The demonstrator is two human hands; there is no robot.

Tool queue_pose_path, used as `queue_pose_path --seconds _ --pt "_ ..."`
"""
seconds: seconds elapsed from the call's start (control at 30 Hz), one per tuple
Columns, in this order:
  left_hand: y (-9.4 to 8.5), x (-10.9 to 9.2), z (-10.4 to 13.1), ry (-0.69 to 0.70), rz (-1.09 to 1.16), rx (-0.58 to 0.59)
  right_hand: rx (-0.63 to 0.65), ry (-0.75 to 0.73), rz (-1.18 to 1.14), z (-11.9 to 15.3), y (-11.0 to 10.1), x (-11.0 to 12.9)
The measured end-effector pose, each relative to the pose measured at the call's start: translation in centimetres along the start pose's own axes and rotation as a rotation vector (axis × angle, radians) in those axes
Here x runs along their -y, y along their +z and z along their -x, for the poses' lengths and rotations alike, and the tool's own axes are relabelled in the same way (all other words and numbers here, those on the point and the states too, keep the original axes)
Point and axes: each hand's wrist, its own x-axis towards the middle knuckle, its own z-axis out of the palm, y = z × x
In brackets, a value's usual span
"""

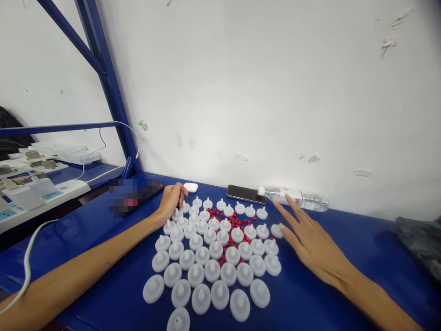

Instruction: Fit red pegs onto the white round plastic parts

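Note:
Many round, translucent white plastic lids with a short central spout (212, 271) stand in loose rows on the blue table (306, 294). Small red pieces (235, 222) lie scattered among them. At the far left edge of the lids is my left hand (172, 200), its fingers curled in beside a white earbud case (190, 187); what they hold, if anything, is hidden. My right hand (306, 236) hovers at the right edge with fingers spread. Its thumb tip reaches a single white lid (276, 231); I cannot tell whether they touch.
Against the wall lie a black phone (246, 193) and a clear plastic bottle (296, 197) on its side. Another dark phone (144, 198) is behind my left forearm. Power strips with white chargers (31, 193) fill the left; a black bag (422, 243) sits at right.

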Motion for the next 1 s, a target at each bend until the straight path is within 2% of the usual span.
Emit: queue_pose_path --seconds 0.3,0.77,1.0 --pt "0.14 -0.42 0.35 0.016 0.005 0.0 -0.019 -0.037 -0.01 0.18 -0.36 -0.28" --pt "0.21 -0.46 0.37 0.016 0.022 0.003 -0.025 0.081 -0.11 -0.21 -0.55 0.06" --pt "0.19 -0.55 0.45 0.004 0.023 -0.002 0.02 0.075 -0.161 -0.34 -0.33 -0.14"
